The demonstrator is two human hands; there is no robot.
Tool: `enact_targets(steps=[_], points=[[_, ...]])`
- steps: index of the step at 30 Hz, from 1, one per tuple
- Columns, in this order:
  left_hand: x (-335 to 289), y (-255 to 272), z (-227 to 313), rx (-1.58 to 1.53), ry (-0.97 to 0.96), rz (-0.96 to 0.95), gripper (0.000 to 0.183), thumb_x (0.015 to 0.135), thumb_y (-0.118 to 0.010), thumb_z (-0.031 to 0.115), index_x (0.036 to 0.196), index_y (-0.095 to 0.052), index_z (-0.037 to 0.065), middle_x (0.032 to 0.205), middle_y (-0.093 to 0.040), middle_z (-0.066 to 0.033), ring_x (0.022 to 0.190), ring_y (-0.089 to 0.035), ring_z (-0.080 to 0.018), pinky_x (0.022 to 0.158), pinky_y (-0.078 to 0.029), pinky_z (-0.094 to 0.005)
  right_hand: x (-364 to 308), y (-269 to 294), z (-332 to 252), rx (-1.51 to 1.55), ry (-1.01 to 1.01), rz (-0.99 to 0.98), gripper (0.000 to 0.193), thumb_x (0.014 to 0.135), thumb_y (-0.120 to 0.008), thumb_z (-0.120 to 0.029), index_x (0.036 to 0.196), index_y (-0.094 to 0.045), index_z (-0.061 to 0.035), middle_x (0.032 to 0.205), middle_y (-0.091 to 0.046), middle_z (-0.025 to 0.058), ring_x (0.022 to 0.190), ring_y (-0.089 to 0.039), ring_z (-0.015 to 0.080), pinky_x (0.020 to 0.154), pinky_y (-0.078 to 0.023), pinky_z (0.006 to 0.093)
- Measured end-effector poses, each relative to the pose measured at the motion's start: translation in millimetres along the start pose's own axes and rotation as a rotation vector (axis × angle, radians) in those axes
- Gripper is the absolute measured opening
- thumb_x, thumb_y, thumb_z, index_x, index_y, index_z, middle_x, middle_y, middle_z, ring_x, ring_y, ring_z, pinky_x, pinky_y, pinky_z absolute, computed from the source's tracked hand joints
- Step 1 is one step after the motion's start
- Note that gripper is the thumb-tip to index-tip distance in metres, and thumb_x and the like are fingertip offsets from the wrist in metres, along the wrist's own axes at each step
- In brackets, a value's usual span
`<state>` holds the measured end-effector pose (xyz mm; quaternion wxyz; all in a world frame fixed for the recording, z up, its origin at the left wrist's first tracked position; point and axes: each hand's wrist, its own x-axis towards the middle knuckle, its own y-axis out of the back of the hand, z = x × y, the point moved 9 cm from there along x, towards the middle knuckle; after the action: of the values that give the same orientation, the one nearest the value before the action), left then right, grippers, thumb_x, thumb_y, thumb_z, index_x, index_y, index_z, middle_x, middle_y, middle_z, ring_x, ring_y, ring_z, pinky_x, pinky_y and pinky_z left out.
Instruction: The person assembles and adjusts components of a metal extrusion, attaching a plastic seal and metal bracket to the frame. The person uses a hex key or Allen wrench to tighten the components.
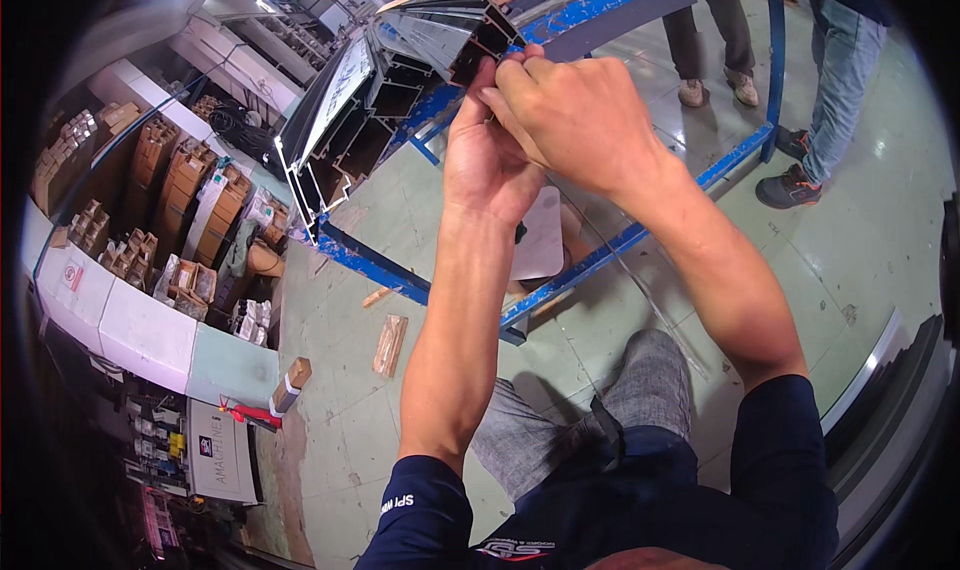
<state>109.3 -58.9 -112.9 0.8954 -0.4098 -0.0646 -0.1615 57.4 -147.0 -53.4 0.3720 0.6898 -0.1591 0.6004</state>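
One curled left hand (pixel 490 175) and curled right hand (pixel 580 115), grasp unclear, meet beside the dark hollow metal profile (pixel 455 32); steady fingertips should help.

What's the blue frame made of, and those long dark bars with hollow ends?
Blue frame: probably painted steel; the paint is chipped in patches. Long dark bars: likely aluminium with a dark coating, since the hollow ends show thin, shiny, metal-like edges.

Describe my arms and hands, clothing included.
Your left hand and right hand wear no gloves, and no watch shows. The left sleeve and right sleeve are short and dark navy; white lettering marks the left one.
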Motion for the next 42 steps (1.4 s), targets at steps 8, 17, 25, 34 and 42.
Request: enact_targets(steps=[8,17,25,34,42], points=[[-77.4,-34.8,56.3,1.619,-0.938,0.276,0.017,0.096,-0.068,0.006,0.111,-0.072,-0.002,0.088,-0.076,-0.0119,0.075,-0.074,-0.0159,0.068,-0.056,-0.0287,0.8,4.5,11.5,0.127,-0.143,-0.045,0.017,0.081,-0.072,-0.022,0.077,-0.072,-0.0049,0.070,-0.071,0.0148,0.067,-0.074,0.0324,0.056,-0.057,0.0422],[-77.3,-99.2,41.9,2.738,-0.889,0.164,0.046,0.093,-0.063,0.016,0.139,-0.061,0.007,0.085,-0.073,-0.0087,0.061,-0.070,-0.0279,0.052,-0.050,-0.0390,-7.6,-3.8,22.1,0.404,-0.392,0.121,0.027,0.093,-0.065,-0.021,0.074,-0.071,-0.0021,0.065,-0.066,0.0215,0.061,-0.068,0.0400,0.057,-0.055,0.0485],[-45.2,-97.1,32.3,3.009,-0.541,0.241,0.053,0.089,-0.063,0.018,0.133,-0.048,-0.008,0.076,-0.073,-0.0186,0.062,-0.072,-0.0374,0.053,-0.053,-0.0468,-10.4,-5.4,25.2,0.463,-0.420,0.148,0.023,0.090,-0.063,-0.017,0.075,-0.073,-0.0031,0.067,-0.067,0.0228,0.063,-0.070,0.0406,0.058,-0.056,0.0497],[-42.0,-86.4,33.9,2.872,-0.492,0.373,0.046,0.089,-0.064,0.016,0.124,-0.046,-0.006,0.072,-0.071,-0.0237,0.067,-0.072,-0.0440,0.058,-0.055,-0.0528,-13.4,-14.8,32.2,0.576,-0.449,0.160,0.034,0.096,-0.060,-0.020,0.071,-0.071,0.0003,0.064,-0.065,0.0247,0.061,-0.068,0.0430,0.059,-0.056,0.0508],[-44.2,-81.4,34.3,2.791,-0.490,0.392,0.059,0.086,-0.067,0.013,0.134,-0.040,-0.008,0.074,-0.070,-0.0266,0.069,-0.071,-0.0466,0.061,-0.055,-0.0549,-17.7,-16.9,33.4,0.624,-0.491,0.203,0.038,0.098,-0.059,-0.022,0.071,-0.072,0.0013,0.063,-0.064,0.0250,0.061,-0.068,0.0437,0.060,-0.056,0.0508]])
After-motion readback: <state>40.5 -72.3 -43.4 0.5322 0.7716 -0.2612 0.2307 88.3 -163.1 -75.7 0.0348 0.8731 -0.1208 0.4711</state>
